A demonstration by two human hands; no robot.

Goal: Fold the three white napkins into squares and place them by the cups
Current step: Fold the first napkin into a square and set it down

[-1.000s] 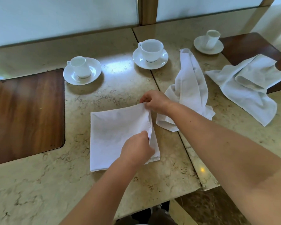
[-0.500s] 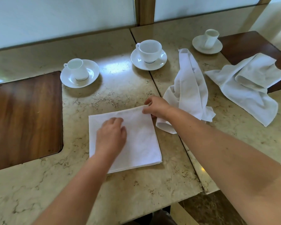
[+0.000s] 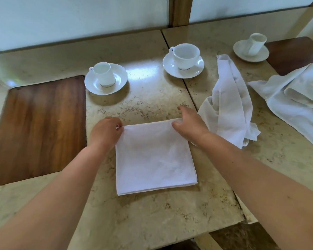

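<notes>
While pinched: napkin (image 3: 154, 157) btwn hands, flat.

Napkins: 3 total; 1 folded square (image 3: 154, 157), 2 unfolded — long crumpled one (image 3: 228, 103), rumpled one at right edge (image 3: 293, 101); cups: 3 — left cup (image 3: 104, 74), middle cup (image 3: 185, 55), right cup (image 3: 255, 44); saucers: 3, one under each cup; wood inlays in marble top: 2 — left inlay (image 3: 38, 127), right inlay (image 3: 293, 53); hands: 2 — left hand (image 3: 107, 131), right hand (image 3: 189, 123)
</notes>
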